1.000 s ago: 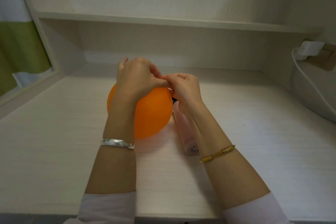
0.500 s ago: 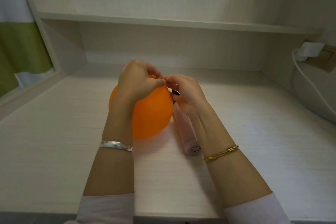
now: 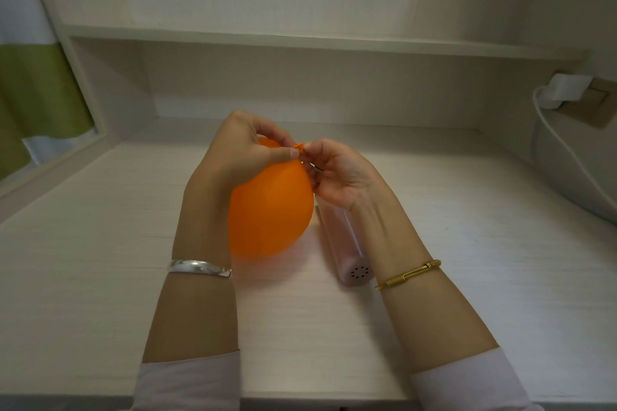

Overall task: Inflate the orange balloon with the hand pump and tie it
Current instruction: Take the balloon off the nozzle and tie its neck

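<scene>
Balloon (image 3: 271, 210) inflated, held above desk (image 3: 100, 260). Left hand (image 3: 243, 152) closed over its top, thumb at neck (image 3: 299, 147). Right hand (image 3: 340, 173) pinches neck. Pump (image 3: 347, 253) lies on desk just right of balloon.

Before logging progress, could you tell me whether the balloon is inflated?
Inflated: the orange balloon is round and taut between both hands, its neck pinched.

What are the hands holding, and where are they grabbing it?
Both hands hold the orange balloon at its neck: the left hand pinches it from one side, the right hand from the other.
</scene>
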